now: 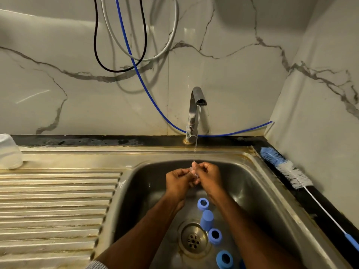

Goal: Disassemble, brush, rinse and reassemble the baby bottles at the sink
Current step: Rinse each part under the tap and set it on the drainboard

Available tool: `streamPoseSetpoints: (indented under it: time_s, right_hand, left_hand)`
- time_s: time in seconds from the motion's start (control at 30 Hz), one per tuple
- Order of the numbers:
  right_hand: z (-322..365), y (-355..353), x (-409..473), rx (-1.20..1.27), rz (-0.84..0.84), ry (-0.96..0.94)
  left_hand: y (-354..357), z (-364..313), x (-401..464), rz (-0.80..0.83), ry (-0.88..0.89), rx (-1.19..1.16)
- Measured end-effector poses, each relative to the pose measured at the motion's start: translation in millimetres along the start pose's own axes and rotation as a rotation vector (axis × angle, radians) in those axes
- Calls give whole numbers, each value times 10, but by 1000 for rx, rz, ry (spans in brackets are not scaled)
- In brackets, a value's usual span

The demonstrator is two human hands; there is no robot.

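Observation:
Both hands meet under the running water in the steel sink [258, 193]. My left hand [177, 181] and my right hand [208, 176] pinch a small clear teat [194, 171] between their fingertips, and the stream from the tap [196, 111] falls on it. On the sink floor lie several blue bottle parts: a collar ring [203, 203], a cap [207, 220], another ring [215, 236] and a ring [224, 259] near the bottom edge. A clear bottle [9, 152] stands upside down at the far left of the drainboard.
A blue and white bottle brush [287, 167] lies on the dark counter strip right of the sink. The ribbed drainboard [58, 200] fills the left. The drain [193, 239] sits in the sink floor. Cables and a blue hose [139, 74] hang on the marble wall.

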State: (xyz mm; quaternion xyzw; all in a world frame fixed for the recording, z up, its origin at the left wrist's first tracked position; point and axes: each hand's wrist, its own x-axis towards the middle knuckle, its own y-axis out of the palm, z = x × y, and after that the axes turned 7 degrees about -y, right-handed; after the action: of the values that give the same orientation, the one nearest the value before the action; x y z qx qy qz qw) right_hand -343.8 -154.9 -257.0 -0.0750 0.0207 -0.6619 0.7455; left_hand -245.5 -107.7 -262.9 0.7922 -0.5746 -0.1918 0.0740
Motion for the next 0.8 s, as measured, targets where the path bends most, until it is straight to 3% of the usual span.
streamPoseSetpoints:
  time_s: [0.13,0.2,0.3,0.4,0.5,0.63,0.7,0.8]
  right_hand:
    - [26,130,35,-114,-153,71]
    - [32,90,33,-17,-77,98]
    - [37,-11,30,206,29,72]
    - [-11,0,23,209,82,-16]
    - [-43,119,26,-42,15,-115]
    - [-27,112,127,-264,-179,-8]
    - [-33,81,145,-214,-138,65]
    - [21,55,117,45,-7,124]
  left_hand:
    - [-33,39,-13,-35,309,459]
    - [-46,22,-9,-14,212,323]
    - [32,-54,-34,42,-96,-87]
    - [59,-93,-21,8,-168,-247]
    - [21,-27,10,-58,-44,-26]
    - [-23,60,41,-51,395,563]
    - [-24,74,68,-65,426,593]
    - [-66,80,134,-119,236,318]
